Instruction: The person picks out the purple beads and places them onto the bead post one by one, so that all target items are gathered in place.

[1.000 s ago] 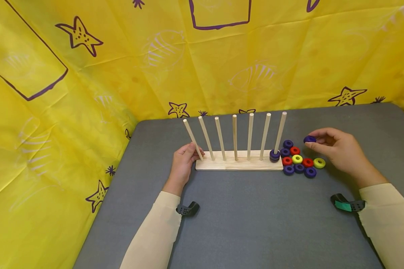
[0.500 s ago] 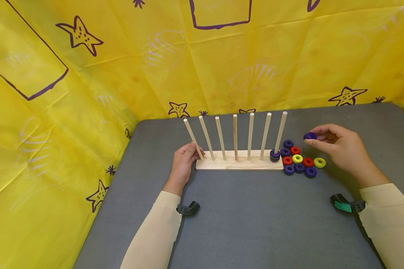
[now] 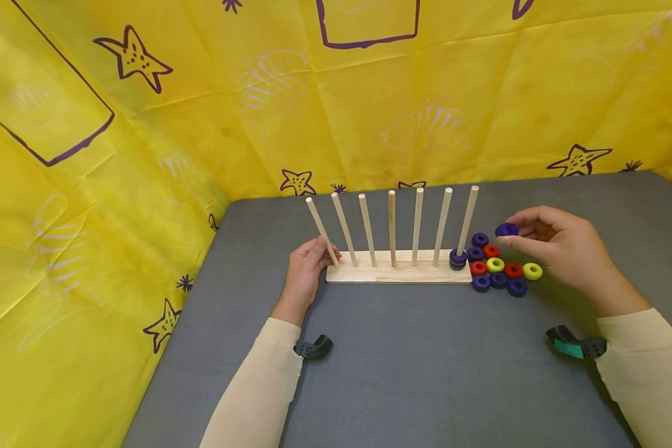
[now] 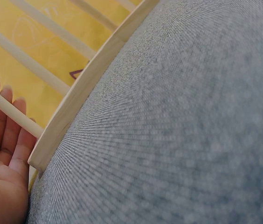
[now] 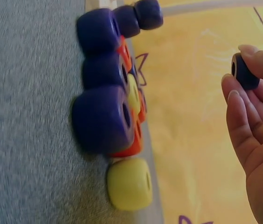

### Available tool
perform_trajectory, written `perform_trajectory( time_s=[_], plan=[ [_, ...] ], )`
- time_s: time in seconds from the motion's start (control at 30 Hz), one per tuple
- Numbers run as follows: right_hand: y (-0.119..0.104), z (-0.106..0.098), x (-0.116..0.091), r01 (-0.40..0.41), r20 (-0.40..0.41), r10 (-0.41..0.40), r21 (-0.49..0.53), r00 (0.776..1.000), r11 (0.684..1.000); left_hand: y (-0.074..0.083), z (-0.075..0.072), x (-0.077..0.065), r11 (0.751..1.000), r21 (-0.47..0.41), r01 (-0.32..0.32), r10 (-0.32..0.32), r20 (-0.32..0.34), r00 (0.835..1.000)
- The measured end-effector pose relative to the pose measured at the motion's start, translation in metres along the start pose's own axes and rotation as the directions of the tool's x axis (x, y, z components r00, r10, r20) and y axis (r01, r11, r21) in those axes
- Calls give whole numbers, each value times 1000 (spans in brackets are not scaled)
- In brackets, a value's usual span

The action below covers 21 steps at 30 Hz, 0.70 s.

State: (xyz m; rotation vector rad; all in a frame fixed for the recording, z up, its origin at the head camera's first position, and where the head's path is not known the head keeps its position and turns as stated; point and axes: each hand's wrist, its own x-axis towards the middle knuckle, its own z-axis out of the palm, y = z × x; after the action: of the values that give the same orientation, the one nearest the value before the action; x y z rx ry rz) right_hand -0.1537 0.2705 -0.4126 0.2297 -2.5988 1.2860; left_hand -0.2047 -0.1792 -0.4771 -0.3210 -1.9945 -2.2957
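In the head view, my right hand (image 3: 562,246) pinches a purple ring (image 3: 506,231) between thumb and fingers, above the loose rings; the right wrist view shows this ring (image 5: 245,72) tilted on edge at the fingertips. My left hand (image 3: 305,270) holds the left end of a wooden peg stand (image 3: 397,272), its thumb and fingers around the leftmost peg (image 3: 320,229). In the left wrist view, the fingers (image 4: 11,133) lie behind that peg. Two purple rings (image 3: 457,259) sit stacked at the foot of the rightmost peg (image 3: 468,218); the other pegs are bare.
Several purple, red (image 3: 513,270) and yellow rings (image 3: 532,271) lie close together on the grey table (image 3: 397,367), right beside the stand's right end. A yellow patterned cloth (image 3: 358,112) hangs behind and to the left of the table.
My right hand has shifted slightly left with the purple ring, toward the rightmost peg, after a small lift. The left hand and the stand have stayed in place.
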Motion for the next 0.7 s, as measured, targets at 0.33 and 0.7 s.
perform_trajectory(
  time_s=[0.33,0.7],
  plan=[
    [-23,0,0,101,-31,-101,-8,994,995,2,0,0,1000,4,-4,4,2,1000],
    [-57,-7,8,328,-120,-327,-11,937,945,1,1,0,1000,4,8,-8,-4,1000]
  ],
)
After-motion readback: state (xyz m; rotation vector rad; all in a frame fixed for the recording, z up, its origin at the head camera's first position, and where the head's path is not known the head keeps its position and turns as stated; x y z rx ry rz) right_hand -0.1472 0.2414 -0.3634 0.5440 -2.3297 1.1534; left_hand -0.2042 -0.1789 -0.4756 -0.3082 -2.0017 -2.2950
